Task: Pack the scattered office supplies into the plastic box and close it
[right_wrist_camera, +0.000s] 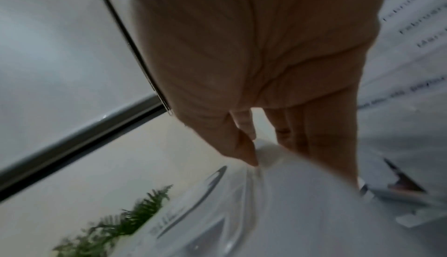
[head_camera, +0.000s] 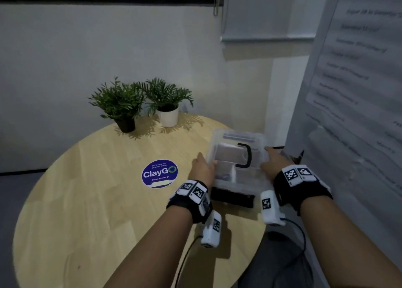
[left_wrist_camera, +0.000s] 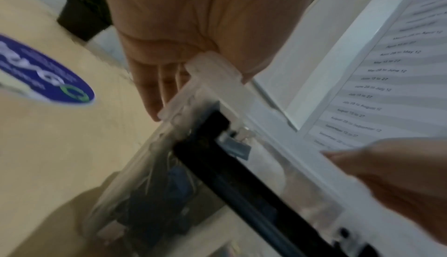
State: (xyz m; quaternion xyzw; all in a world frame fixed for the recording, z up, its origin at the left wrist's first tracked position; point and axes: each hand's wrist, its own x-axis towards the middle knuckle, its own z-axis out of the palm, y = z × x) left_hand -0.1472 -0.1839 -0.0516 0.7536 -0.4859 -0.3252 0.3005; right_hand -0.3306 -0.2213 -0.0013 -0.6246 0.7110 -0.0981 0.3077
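Note:
The clear plastic box [head_camera: 239, 135] stands at the right side of the round wooden table [head_camera: 87, 200], its lid on and a black handle [head_camera: 245, 156] lying flat on top. Blurred supplies show through the lid. A black latch [head_camera: 232, 197] runs along its near side. My left hand [head_camera: 203, 168] grips the box's left edge, thumb over the lid and fingers [left_wrist_camera: 154, 89] straight down the side by the lid corner [left_wrist_camera: 217, 89]. My right hand [head_camera: 272, 163] grips the right edge the same way, thumb [right_wrist_camera: 246, 152] on the lid [right_wrist_camera: 290, 203].
Two potted plants, one in a black pot [head_camera: 125, 124] and one in a white pot [head_camera: 168, 116], stand at the table's far edge. A round blue sticker [head_camera: 159, 173] lies left of the box. A white panel with a printed sheet [head_camera: 359, 92] rises close on the right.

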